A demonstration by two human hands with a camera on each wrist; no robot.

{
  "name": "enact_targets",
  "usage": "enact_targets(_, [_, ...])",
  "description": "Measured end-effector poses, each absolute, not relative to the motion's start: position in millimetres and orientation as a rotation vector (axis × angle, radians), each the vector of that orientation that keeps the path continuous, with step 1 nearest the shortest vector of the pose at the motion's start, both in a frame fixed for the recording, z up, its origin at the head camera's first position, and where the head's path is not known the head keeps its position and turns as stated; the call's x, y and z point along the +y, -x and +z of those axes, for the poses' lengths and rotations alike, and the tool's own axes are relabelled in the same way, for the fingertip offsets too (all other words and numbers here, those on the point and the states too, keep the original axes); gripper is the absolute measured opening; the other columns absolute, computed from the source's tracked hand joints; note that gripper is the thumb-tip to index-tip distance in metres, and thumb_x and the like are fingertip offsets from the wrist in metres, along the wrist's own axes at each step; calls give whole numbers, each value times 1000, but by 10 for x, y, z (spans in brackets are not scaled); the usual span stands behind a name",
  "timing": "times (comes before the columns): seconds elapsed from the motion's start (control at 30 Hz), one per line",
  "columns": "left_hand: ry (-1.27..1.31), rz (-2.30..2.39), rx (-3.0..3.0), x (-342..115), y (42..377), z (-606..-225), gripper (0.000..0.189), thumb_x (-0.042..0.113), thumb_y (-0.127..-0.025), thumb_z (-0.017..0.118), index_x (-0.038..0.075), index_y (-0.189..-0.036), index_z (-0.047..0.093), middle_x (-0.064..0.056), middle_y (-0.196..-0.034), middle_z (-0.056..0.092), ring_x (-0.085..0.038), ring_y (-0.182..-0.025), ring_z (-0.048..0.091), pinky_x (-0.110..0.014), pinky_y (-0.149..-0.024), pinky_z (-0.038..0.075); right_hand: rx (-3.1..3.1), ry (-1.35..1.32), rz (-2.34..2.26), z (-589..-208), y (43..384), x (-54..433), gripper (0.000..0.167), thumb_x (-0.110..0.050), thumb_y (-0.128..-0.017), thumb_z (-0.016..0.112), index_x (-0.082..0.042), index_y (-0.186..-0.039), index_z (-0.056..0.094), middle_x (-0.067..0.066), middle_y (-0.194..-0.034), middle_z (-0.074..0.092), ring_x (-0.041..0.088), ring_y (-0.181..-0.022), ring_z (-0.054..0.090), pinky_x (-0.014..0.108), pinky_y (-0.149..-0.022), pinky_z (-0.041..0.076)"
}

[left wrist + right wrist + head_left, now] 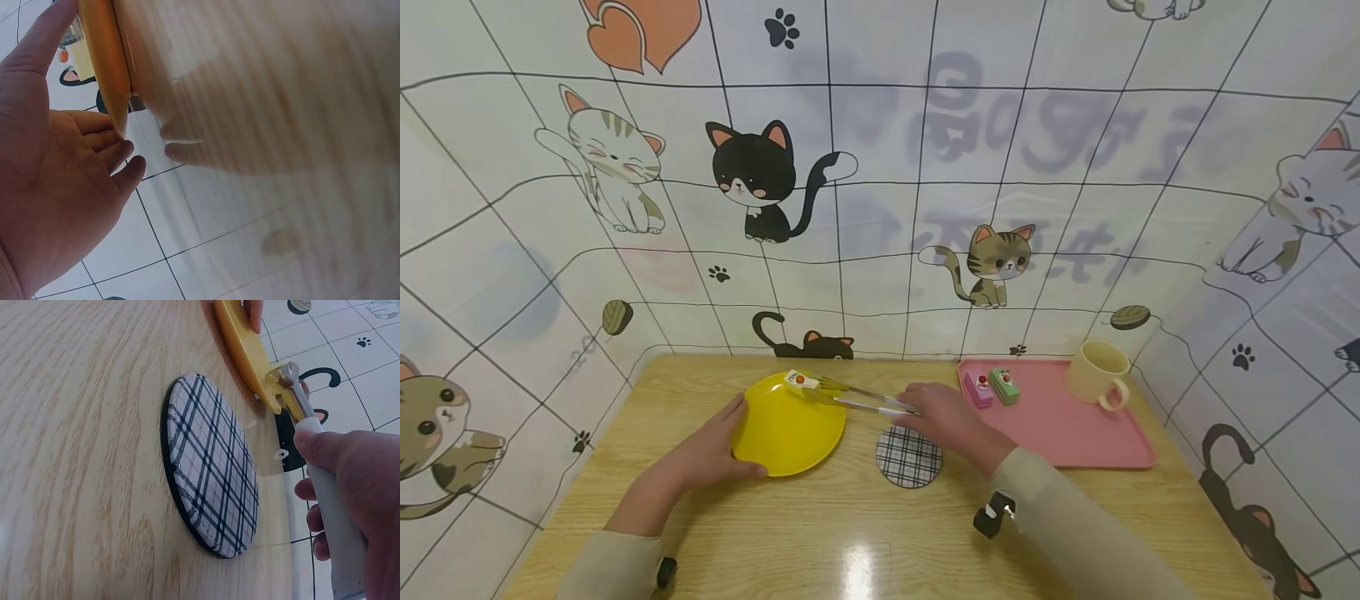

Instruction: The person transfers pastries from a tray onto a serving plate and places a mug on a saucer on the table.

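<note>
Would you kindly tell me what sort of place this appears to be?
Probably a staged tabletop corner rather than a working kitchen: a wood-grain table with cartoon-cat sheeting on three sides, and toy-like cake slices on a pink tray.

At the right of your right wrist view, the tongs (326, 487) pair shiny metal with a smooth, plastic-looking handle (340, 540). In the head view, you see a smooth, glossy plastic-looking plate (790, 437) left of centre, a duller plastic-looking tray (1037, 429) at right, a cloth-covered coaster (909, 457) lower middle, and glossy grained wood on the table (805, 529).
</note>
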State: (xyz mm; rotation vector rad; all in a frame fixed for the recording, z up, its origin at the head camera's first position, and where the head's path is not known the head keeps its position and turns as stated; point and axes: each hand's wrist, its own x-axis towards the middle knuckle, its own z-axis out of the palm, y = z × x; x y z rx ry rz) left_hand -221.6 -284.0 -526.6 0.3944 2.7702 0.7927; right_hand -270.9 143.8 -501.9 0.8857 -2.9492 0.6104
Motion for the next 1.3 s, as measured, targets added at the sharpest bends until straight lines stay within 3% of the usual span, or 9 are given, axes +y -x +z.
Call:
enact_targets(0.47, [-405,783,2777,-2842,2232,-5263,134,58,-82,95,-11,-170,22,-31,-181,13,-54,-164,22,-67,-130,25,-3012,-870,544,-5067,2800,1337,41,-37,-102,82,-10,-133,81,3,-118,79,18,-99,74,44,-91,64])
enact_targets(0.73, [-387,783,2772,-2844,2225,-5259,134,58,-81,95,-10,-171,23,-30,-181,13,-54,-164,22,-67,-130,26,-3063,-819,563,-5081,2796,1297,50,-42,-100,84,-11,-139,79,7,-131,77,26,-114,74,49,-101,62])
enact_targets(0.9, [-384,785,2771,-2840,2217,-5252,133,59,-82,95,-9,-171,23,-29,-181,13,-53,-164,21,-67,-130,25,-3052,-817,541,-5113,2790,1306,53,-44,-99,85,-11,-139,78,7,-132,77,26,-115,74,48,-101,62])
enact_targets(1.03, [-383,783,2768,-2830,2213,-5241,132,58,-82,95,-10,-171,23,-29,-181,13,-53,-164,21,-67,-130,25,-3045,-792,572,-5116,2773,1319,53,-44,-98,86,-11,-138,78,5,-128,78,24,-113,73,48,-100,62])
enact_targets(1.3, [-382,769,2773,-2824,2219,-5244,132,57,-82,95,-10,-171,24,-30,-181,14,-54,-164,22,-67,-130,26,-3039,-719,671,-5139,2752,1357,49,-44,-97,87,-14,-134,79,-5,-107,74,14,-91,64,41,-86,61])
